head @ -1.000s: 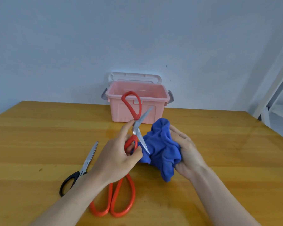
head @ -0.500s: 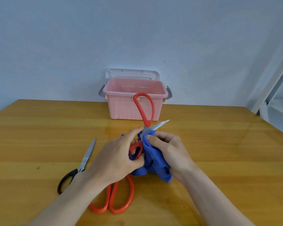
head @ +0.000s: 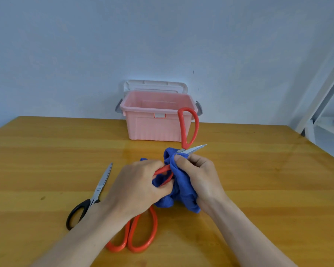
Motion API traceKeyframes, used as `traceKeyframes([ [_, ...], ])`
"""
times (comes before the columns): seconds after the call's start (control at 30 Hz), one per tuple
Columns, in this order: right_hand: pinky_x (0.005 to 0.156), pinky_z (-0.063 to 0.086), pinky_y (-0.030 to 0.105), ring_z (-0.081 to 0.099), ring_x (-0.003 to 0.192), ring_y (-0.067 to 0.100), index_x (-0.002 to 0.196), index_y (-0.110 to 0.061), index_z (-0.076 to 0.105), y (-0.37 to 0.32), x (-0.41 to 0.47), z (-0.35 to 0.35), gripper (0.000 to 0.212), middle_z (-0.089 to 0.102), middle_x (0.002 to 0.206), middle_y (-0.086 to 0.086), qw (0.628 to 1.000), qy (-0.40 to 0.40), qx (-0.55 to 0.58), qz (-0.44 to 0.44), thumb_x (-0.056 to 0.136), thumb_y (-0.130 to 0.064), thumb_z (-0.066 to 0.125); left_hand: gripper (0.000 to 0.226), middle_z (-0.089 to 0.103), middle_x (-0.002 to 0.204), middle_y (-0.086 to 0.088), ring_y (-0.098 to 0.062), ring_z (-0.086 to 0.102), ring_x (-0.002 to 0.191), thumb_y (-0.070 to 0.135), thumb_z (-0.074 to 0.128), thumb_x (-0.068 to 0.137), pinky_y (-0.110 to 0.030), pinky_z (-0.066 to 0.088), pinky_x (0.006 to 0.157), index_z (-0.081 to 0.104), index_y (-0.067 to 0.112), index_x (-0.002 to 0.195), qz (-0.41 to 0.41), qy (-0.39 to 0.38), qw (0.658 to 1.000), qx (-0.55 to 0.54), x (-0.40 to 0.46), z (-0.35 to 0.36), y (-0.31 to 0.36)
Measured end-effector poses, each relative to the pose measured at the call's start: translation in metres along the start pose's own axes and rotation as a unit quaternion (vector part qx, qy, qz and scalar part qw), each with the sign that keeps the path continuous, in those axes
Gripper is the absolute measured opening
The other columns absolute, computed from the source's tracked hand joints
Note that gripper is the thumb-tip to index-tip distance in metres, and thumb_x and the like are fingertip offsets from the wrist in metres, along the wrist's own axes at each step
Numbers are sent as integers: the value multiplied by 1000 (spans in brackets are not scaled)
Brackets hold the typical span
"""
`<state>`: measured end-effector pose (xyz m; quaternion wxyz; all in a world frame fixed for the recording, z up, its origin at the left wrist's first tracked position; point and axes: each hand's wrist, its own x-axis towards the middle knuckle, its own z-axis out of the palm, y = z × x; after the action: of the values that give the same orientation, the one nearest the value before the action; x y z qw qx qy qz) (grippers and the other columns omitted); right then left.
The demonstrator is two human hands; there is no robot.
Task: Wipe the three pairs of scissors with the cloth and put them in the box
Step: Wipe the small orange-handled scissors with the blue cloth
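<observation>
A: Start big. The tabletop point(head: 46, 151) carries everything, and the pink box point(head: 156, 124) stands open at its far edge, against the wall, its lid point(head: 155, 85) propped up behind it.

B: Anything in the box?

A: As far as I can see, nothing, though its floor is partly hidden by the near wall. So none of the three pairs is put away yet.

B: And the change?

A: A second ago the blue cloth point(head: 181, 185) hung loose in the right hand point(head: 201, 178), apart from the blade. Now that hand pinches the cloth round the blade of the red scissors point(head: 189, 128), only the tip poking out. The left hand point(head: 137, 187) grips their lower handle. The wiping of the first pair has begun, I judge.

B: The others?

A: Another red pair point(head: 141, 234) lies under the left wrist; the black-handled scissors point(head: 91, 197) lie to the left, untouched.
</observation>
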<state>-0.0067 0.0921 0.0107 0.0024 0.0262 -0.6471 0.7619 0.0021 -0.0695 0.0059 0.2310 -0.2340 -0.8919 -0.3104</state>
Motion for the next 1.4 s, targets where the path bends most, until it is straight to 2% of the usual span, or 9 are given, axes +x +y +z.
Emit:
traceKeyframes([
  [0.13, 57, 52, 32, 64, 61, 21, 78, -5, 73, 3, -1, 9, 25, 69, 68, 17, 997, 55, -45, -38, 94, -20, 62, 40, 51, 62, 19, -7, 47, 55, 36, 69, 78, -9, 31, 49, 34, 38, 59, 5, 6, 1000, -22, 0, 2, 6],
  [0.23, 53, 48, 26, 62, 56, 15, 78, -3, 74, 0, 0, 11, 37, 68, 61, 8, 996, 59, -50, -54, 99, -26, 54, 25, 56, 66, 19, -6, 53, 59, 38, 70, 79, -9, 34, 51, 50, 34, 64, -3, 8, 999, -39, 0, 0, 7],
  [0.4, 70, 58, 36, 71, 74, 27, 90, -3, 73, -2, 2, 4, 20, 73, 84, 21, 999, -17, -15, -28, 95, -18, 61, 29, 53, 59, 13, -10, 51, 55, 38, 69, 79, -11, 33, 49, 47, 32, 60, -22, 11, 999, -44, -1, -2, 4],
  [0.6, 64, 58, 34, 70, 70, 27, 92, 2, 70, -2, 1, 2, 13, 71, 83, 20, 998, 3, 60, 21, 86, -9, 72, 28, 50, 55, 12, -12, 50, 55, 36, 69, 79, -14, 35, 50, 47, 32, 62, -31, 0, 998, -50, -2, 3, 3],
  [0.73, 68, 58, 39, 69, 70, 29, 94, 5, 69, 0, 2, 4, 21, 71, 81, 21, 998, 19, 64, 11, 88, -15, 69, 24, 56, 60, 9, -16, 55, 59, 41, 67, 80, -23, 41, 51, 54, 27, 66, -26, 3, 998, -52, -2, 4, 2],
  [0.9, 63, 56, 36, 68, 66, 27, 87, 1, 72, -1, 0, 5, 25, 70, 75, 20, 999, 25, 45, -17, 93, -21, 62, 22, 55, 62, 14, -10, 53, 59, 41, 68, 80, -13, 36, 51, 53, 33, 67, -13, 22, 998, -55, -1, 1, 7],
  [1.03, 70, 54, 49, 66, 67, 32, 78, -5, 74, 0, 1, 6, 33, 68, 77, 31, 998, 33, -17, -42, 96, -29, 59, 31, 55, 64, 22, -5, 54, 59, 36, 71, 79, -8, 35, 52, 45, 40, 64, -13, 21, 998, -57, -2, -1, 11],
  [1.2, 69, 58, 41, 70, 73, 32, 98, 5, 68, 3, 0, 7, 26, 71, 83, 24, 998, -2, 65, 4, 91, -20, 63, 27, 56, 65, 14, -10, 52, 58, 44, 66, 77, -10, 34, 50, 48, 31, 62, -21, 12, 999, -48, -2, 1, 5],
  [1.4, 73, 59, 41, 71, 78, 32, 103, 7, 65, 2, 2, 5, 39, 72, 91, 24, 992, -16, 125, 31, 75, -19, 71, 20, 56, 60, 16, -7, 55, 59, 40, 71, 78, -11, 35, 50, 60, 28, 68, -31, -11, 998, -51, -3, 3, 2],
])
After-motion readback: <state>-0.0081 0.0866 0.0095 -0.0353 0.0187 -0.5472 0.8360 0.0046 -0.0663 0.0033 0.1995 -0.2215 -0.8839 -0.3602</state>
